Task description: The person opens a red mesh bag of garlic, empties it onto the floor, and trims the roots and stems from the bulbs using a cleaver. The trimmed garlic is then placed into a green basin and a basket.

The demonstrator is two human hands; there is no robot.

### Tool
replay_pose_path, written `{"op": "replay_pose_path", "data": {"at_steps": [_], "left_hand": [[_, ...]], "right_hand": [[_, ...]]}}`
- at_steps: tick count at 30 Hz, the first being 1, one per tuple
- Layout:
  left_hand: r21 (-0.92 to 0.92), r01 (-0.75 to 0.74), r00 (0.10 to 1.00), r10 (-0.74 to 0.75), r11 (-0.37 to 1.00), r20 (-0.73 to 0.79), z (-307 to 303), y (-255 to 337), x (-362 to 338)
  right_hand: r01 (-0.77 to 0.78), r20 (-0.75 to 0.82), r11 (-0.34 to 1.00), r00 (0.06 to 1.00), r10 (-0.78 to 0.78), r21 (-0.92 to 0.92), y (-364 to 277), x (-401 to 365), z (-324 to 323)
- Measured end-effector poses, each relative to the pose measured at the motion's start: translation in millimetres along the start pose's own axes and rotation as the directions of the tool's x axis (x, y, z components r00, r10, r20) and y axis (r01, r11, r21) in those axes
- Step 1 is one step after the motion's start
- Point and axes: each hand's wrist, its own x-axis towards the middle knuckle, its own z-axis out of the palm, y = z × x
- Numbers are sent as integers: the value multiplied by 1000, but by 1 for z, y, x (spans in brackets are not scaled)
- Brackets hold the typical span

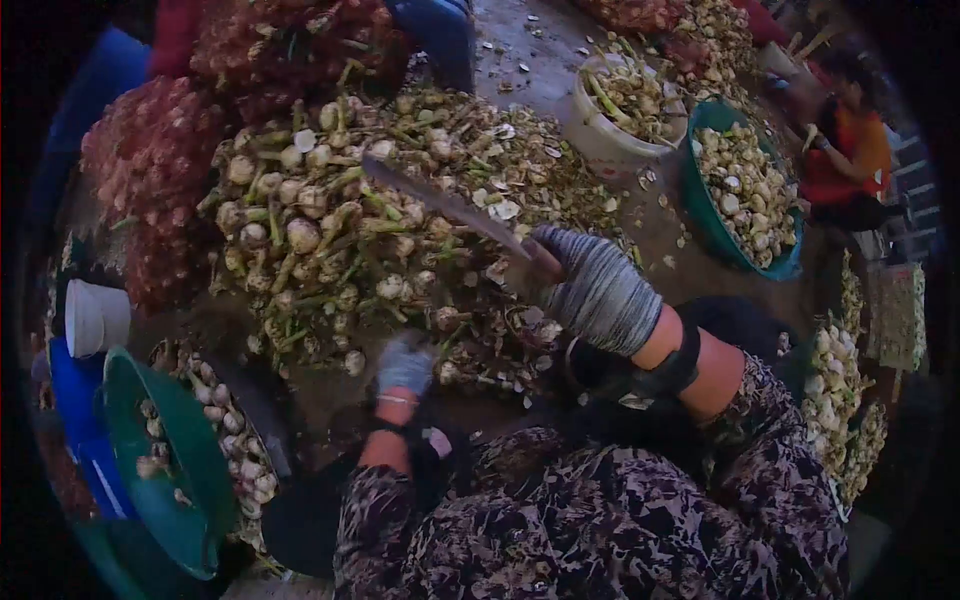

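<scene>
My right hand [608, 290], in a grey striped knit glove, is closed round the handle of a long-bladed knife [450, 208]. The blade points up and left across a large heap of garlic bulbs [340, 220] with stalks on. My left hand [405, 362], gloved too, is low at the near edge of the heap. Its fingers are smeared by motion, and whether they hold a bulb cannot be made out. Cut stalks and peel are mixed in around both hands.
To the left stand a green basin [170, 470] with a few bulbs, a white bucket [97, 318] and red net sacks [150, 150]. Farther right are a white bucket of stalks [615, 150], a teal tub of garlic [715, 215] and another person [850, 150].
</scene>
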Motion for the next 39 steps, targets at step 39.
{"op": "replay_pose_path", "data": {"at_steps": [39], "left_hand": [[-372,-681,732,589,631,-342,-44,127,-72]], "right_hand": [[-49,219,922,975,-40,383,25,3,50]]}}
